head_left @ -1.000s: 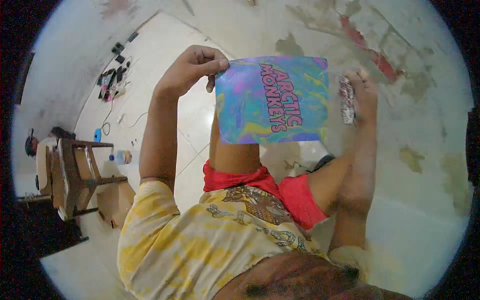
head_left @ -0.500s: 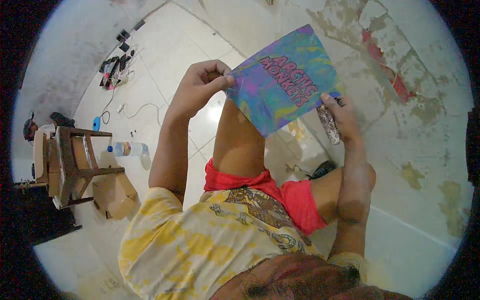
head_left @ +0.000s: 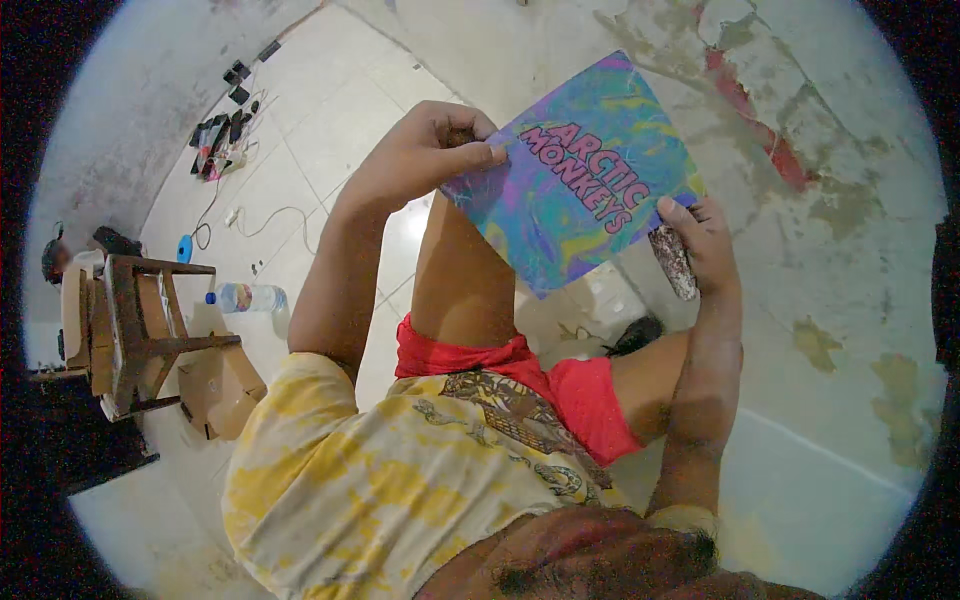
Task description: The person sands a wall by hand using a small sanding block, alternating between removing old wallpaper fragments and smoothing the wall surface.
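Observation:
A thin rectangular panel (head_left: 580, 255) with swirling blue, purple and yellow colours and pink lettering is tilted up before me, above my knees. My left hand (head_left: 425, 155) grips its left corner, the thumb lying across the printed face. Inside the curl of those fingers shows something brown and rough (head_left: 460, 134), mostly hidden. At the lower right edge, my right hand (head_left: 708, 245) pinches the panel with the thumb on top. A narrow brown-and-white speckled piece (head_left: 674, 262) sticks out below that thumb, against the palm; its kind is unclear.
To the left stand a wooden chair (head_left: 125, 330), an open cardboard box (head_left: 215, 390) and a plastic bottle (head_left: 248, 298) lying on the tiled floor. Farther off lie cables and black devices (head_left: 212, 140). A peeling wall (head_left: 820, 300) rises on the right.
The panel has shifted slightly right and down with both hands. My left thumb now reaches farther over its face. Both hands keep their grip.

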A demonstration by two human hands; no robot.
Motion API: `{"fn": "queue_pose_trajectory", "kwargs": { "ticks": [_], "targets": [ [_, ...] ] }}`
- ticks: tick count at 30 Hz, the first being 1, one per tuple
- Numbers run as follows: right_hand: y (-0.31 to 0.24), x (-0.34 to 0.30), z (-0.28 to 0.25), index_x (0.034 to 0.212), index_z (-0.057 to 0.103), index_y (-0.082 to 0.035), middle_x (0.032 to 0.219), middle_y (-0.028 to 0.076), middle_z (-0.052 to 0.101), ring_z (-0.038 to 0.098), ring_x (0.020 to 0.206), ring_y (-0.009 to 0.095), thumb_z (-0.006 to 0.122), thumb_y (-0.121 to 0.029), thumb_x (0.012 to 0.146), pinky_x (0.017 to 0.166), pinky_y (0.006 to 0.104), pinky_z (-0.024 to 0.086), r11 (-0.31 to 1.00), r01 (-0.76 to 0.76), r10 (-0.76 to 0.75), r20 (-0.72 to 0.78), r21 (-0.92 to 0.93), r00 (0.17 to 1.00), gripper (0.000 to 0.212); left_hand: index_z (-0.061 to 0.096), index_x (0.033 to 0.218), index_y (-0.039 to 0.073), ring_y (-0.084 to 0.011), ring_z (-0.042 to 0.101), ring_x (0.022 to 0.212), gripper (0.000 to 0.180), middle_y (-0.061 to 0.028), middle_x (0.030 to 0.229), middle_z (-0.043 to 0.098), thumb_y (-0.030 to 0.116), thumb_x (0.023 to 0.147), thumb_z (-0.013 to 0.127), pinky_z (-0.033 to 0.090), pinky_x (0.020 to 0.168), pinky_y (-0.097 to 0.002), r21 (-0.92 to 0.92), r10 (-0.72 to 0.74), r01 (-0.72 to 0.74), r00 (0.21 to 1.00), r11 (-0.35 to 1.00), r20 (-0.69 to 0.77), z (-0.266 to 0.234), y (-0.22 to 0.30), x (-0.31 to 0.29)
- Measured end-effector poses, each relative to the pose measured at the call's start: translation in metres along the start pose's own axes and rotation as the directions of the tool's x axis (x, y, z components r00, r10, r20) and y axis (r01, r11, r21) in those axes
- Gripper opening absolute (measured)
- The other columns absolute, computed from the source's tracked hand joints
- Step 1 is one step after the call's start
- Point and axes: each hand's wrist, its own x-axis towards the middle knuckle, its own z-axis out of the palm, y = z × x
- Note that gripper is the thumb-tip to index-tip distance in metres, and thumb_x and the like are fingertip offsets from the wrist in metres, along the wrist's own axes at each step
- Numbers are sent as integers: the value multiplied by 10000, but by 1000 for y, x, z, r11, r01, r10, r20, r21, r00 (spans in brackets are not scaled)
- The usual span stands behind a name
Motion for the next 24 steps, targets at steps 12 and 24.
{"fn": "queue_pose_trajectory", "kwargs": {
  "ticks": [12,24],
  "targets": [
    [-10,-30,-15,1030,647,-30,904,48,679,613,755,124,735,-309,821,673,278,489,989,-148,148,-79,-2,986,360,661,749,6,-36,477,514,247,32,610,564,230,849,635,360,477,-223,70,5,-4,1000,998,-9,34,9,19],
    [-23,-60,-27,1090,602,-12,953,93,676,650,770,181,734,-201,786,671,331,532,965,-88,129,-151,249,980,381,656,753,-23,-60,473,525,172,3,635,577,119,800,571,375,514,-212,-494,126,-87,991,865,47,63,11,7]
  ]
}}
